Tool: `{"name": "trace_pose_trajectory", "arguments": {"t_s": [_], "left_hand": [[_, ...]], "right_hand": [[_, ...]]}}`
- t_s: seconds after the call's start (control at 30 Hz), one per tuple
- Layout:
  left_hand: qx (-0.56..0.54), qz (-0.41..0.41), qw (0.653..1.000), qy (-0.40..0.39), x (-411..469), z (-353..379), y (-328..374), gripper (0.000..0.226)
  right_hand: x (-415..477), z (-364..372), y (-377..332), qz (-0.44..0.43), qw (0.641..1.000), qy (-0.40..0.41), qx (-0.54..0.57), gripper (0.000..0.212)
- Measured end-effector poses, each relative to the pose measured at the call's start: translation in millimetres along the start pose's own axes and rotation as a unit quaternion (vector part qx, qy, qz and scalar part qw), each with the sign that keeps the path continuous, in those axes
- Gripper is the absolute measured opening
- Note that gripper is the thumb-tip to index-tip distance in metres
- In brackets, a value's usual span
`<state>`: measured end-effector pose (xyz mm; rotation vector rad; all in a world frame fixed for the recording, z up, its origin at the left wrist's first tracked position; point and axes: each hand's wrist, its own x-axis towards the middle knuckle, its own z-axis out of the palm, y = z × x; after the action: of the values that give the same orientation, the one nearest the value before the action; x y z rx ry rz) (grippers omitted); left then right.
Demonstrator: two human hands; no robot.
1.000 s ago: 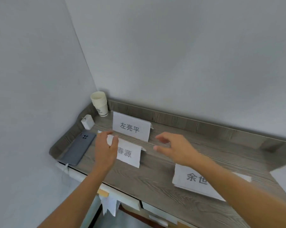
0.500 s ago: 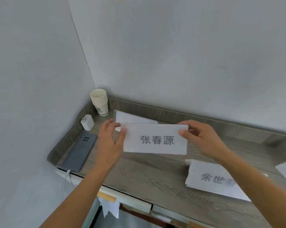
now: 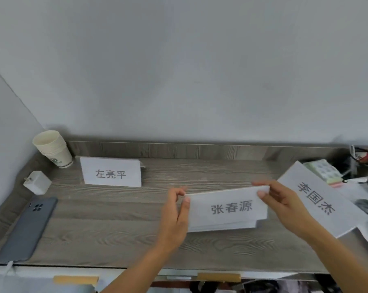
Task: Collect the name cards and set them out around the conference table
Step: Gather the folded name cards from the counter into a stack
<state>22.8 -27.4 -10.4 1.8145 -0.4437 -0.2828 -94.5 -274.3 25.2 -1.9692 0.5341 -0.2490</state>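
**A:** How do our hands sit?

**B:** Both forearms rise from six o'clock. Our left hand (image 3: 174,216) pinches the left edge of the held name card (image 3: 227,208), thumb on the printed face and fingers behind. Our right hand (image 3: 284,206) pinches its top right corner the same way. Both hands grasp that one card.

**A:** And where is the card?

**B:** It is just right of the middle of the desk (image 3: 115,210), tilted to face us. Layered white sheet edges (image 3: 221,227) show under its lower edge, and we cannot count them.

**A:** What do we see of the materials?

**B:** The card is a thin white paper rectangle with black characters. The desk is grey wood grain with a raised lip along the back.

**A:** What do we count?

**B:** We can read three name cards. One is the held card. The standing card (image 3: 112,173) is upright at ten o'clock. The slanted card (image 3: 314,199) is at three o'clock, just beside our right hand.

There is one matte grey phone (image 3: 28,227), back upward, at eight o'clock. One boxy white charger (image 3: 37,182) sits at nine. One nested stack of paper cups (image 3: 51,149) fills the corner at eleven. One pastel note pad (image 3: 323,172) lies at two.
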Motion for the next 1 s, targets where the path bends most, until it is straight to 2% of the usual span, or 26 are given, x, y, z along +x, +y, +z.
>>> {"name": "trace_pose_trajectory", "arguments": {"t_s": [0.07, 0.2, 0.27, 0.37, 0.43, 0.5, 0.57, 0.6, 0.67, 0.73, 0.83, 0.9, 1.0], "left_hand": [[-0.046, -0.047, 0.998, 0.008, -2.1, 14.1, 0.9, 0.021], [-0.115, -0.109, 0.987, 0.042, -1.6, 34.5, 15.2, 0.04], [-0.129, -0.124, 0.983, 0.041, 1.9, 34.2, 16.6, 0.044], [-0.136, -0.134, 0.981, 0.026, 10.5, 19.3, 11.5, 0.045], [-0.089, -0.106, 0.989, 0.06, 21.9, -5.3, 5.9, 0.044], [-0.016, -0.069, 0.988, 0.136, 40.0, -46.1, -1.9, 0.04], [0.095, -0.046, 0.976, 0.191, 62.1, -100.2, -16.7, 0.048], [0.167, -0.044, 0.966, 0.193, 75.0, -128.1, -25.9, 0.054], [0.331, -0.055, 0.93, 0.15, 102.6, -179.0, -42.7, 0.069], [0.47, -0.077, 0.875, 0.088, 126.1, -216.2, -57.6, 0.08], [0.576, -0.087, 0.813, 0.014, 153.2, -247.4, -73.1, 0.082], [0.591, -0.093, 0.801, -0.026, 165.8, -256.7, -77.5, 0.075], [0.547, -0.087, 0.831, -0.061, 174.4, -263.2, -77.6, 0.066]], "right_hand": [[-3.5, 12.8, 8.1, 0.041, 0.998, 0.0, 0.055, 0.027], [-10.8, 45.0, 3.2, 0.099, 0.979, 0.02, 0.177, 0.06], [-9.5, 48.4, 1.2, 0.11, 0.977, 0.022, 0.183, 0.076], [-2.6, 40.5, -9.8, 0.096, 0.987, 0.04, 0.123, 0.08], [6.9, 34.3, -26.9, 0.031, 0.995, 0.086, 0.036, 0.077], [19.9, 33.6, -50.7, -0.043, 0.992, 0.117, -0.029, 0.065], [34.9, 43.7, -72.0, -0.086, 0.988, 0.107, -0.074, 0.053], [41.5, 53.4, -79.7, -0.099, 0.987, 0.081, -0.103, 0.049], [50.8, 78.9, -89.3, -0.107, 0.979, -0.002, -0.173, 0.044], [55.5, 105.8, -89.3, -0.102, 0.957, -0.077, -0.259, 0.044], [57.3, 126.7, -85.7, -0.108, 0.912, -0.106, -0.381, 0.049], [59.3, 128.2, -80.3, -0.113, 0.908, -0.087, -0.394, 0.058], [60.6, 127.3, -74.2, -0.119, 0.908, -0.073, -0.394, 0.071]]}}
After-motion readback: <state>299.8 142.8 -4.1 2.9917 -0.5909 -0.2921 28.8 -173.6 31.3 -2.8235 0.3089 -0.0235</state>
